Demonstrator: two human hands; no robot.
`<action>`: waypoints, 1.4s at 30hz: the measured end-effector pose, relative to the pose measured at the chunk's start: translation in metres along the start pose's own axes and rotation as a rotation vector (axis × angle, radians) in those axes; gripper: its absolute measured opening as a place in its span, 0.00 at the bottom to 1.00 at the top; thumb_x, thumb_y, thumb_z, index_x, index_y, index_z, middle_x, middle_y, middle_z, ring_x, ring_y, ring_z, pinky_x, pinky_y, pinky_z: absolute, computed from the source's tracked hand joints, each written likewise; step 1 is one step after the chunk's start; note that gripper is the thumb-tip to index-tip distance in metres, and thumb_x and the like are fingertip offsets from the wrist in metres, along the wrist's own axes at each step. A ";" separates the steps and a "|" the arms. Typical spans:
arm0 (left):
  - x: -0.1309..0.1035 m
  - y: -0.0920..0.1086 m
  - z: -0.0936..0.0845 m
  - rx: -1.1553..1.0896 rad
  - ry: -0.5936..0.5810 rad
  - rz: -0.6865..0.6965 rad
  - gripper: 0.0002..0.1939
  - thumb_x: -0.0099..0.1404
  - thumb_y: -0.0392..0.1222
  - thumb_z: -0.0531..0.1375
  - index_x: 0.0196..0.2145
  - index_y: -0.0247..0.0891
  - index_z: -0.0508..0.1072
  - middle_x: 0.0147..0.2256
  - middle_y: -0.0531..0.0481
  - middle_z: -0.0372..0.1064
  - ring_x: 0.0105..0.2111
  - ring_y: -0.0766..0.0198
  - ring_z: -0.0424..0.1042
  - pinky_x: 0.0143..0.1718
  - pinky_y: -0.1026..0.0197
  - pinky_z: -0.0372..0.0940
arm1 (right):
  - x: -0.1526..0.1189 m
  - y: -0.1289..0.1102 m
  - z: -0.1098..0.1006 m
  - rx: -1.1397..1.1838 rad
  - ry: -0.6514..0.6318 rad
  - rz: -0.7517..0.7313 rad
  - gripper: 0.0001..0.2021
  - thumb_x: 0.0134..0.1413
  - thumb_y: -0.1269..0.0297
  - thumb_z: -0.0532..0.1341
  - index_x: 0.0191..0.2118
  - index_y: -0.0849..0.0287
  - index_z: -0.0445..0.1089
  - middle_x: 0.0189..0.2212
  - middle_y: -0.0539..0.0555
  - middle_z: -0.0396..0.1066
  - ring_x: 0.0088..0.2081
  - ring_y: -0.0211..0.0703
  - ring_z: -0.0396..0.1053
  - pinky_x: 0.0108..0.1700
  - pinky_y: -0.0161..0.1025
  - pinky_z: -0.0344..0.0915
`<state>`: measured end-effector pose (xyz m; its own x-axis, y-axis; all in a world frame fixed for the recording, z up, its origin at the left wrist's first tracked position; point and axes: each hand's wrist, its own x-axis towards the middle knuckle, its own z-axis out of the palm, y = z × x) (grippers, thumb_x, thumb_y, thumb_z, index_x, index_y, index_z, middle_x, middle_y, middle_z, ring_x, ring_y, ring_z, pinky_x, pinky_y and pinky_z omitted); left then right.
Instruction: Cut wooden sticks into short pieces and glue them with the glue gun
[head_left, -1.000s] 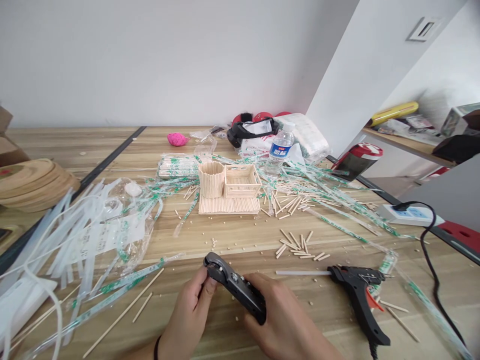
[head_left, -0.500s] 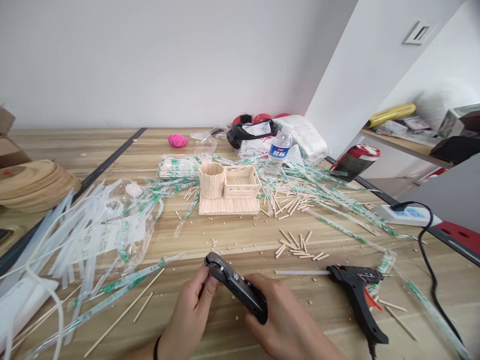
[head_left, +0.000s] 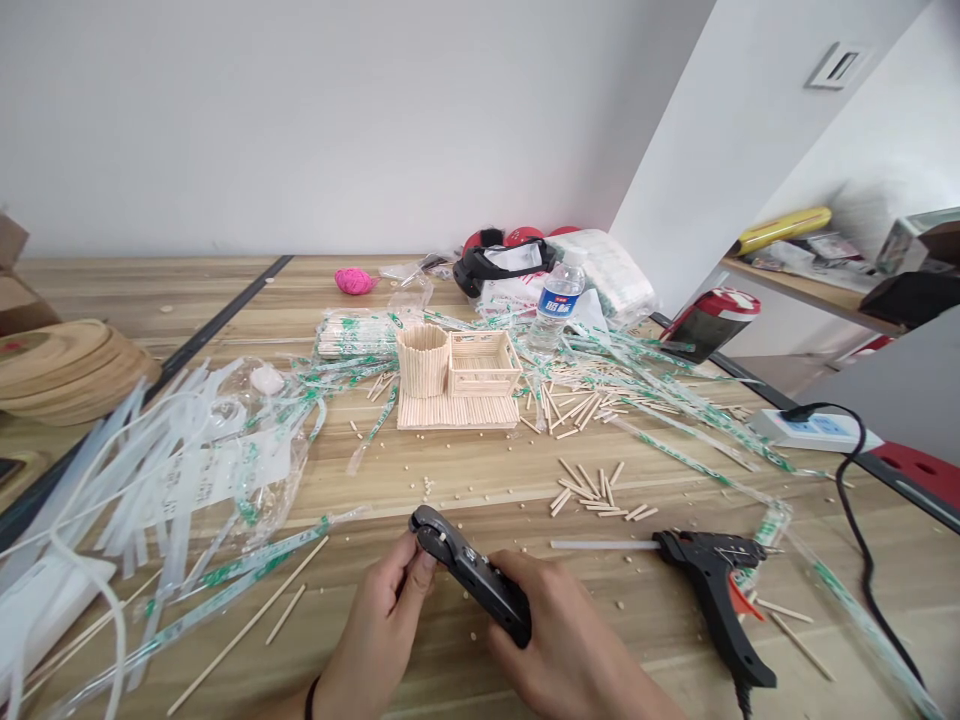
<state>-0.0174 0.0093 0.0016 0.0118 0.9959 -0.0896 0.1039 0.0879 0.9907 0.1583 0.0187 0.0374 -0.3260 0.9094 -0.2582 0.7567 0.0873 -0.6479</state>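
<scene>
My right hand (head_left: 559, 625) is wrapped round the handles of a dark grey hand-held cutter (head_left: 472, 572), which points up and to the left. At its jaws, my left hand (head_left: 386, 610) is closed, thumb and forefinger pinched together. A pale end of a wooden stick (head_left: 442, 537) shows in the jaws; my left fingers hide the rest of it. Beyond the hands stands a model made of wooden sticks (head_left: 457, 412), with a round cup (head_left: 423, 362) and an open box (head_left: 484, 375) on a flat base. Tiny cut bits lie between the model and the cutter.
A black glue gun (head_left: 712, 585) lies at right, a clear glue stick in its back. Short cut sticks (head_left: 592, 490) lie beyond my right hand. Plastic wrappers (head_left: 247, 470) and glue sticks cover the left. A water bottle (head_left: 556, 305) and power strip (head_left: 814, 430) stand farther off.
My right hand and the cutter's handle end have shifted very slightly left. My left hand and everything on the table look unchanged.
</scene>
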 end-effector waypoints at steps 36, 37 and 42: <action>0.005 0.002 -0.001 0.020 -0.039 -0.048 0.21 0.63 0.57 0.54 0.28 0.36 0.72 0.20 0.56 0.58 0.21 0.66 0.52 0.21 0.64 0.51 | 0.000 -0.001 -0.003 -0.020 -0.015 0.032 0.04 0.40 0.70 0.55 0.27 0.57 0.65 0.26 0.54 0.73 0.28 0.44 0.68 0.29 0.34 0.53; 0.005 0.002 -0.001 0.018 -0.040 -0.047 0.21 0.63 0.57 0.54 0.28 0.36 0.72 0.20 0.56 0.57 0.21 0.66 0.51 0.22 0.64 0.50 | 0.000 -0.001 -0.002 -0.022 -0.013 0.030 0.04 0.40 0.70 0.56 0.27 0.57 0.65 0.26 0.53 0.74 0.28 0.45 0.68 0.29 0.34 0.53; 0.006 0.001 -0.001 0.013 -0.033 -0.053 0.20 0.62 0.57 0.55 0.26 0.37 0.69 0.20 0.57 0.55 0.21 0.66 0.51 0.21 0.64 0.48 | 0.001 0.002 0.000 -0.018 -0.015 0.027 0.05 0.40 0.70 0.55 0.27 0.57 0.66 0.25 0.53 0.74 0.27 0.43 0.68 0.28 0.34 0.53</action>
<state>-0.0186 0.0158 0.0021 0.0386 0.9886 -0.1455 0.1184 0.1401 0.9830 0.1597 0.0202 0.0357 -0.3135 0.9054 -0.2864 0.7754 0.0700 -0.6276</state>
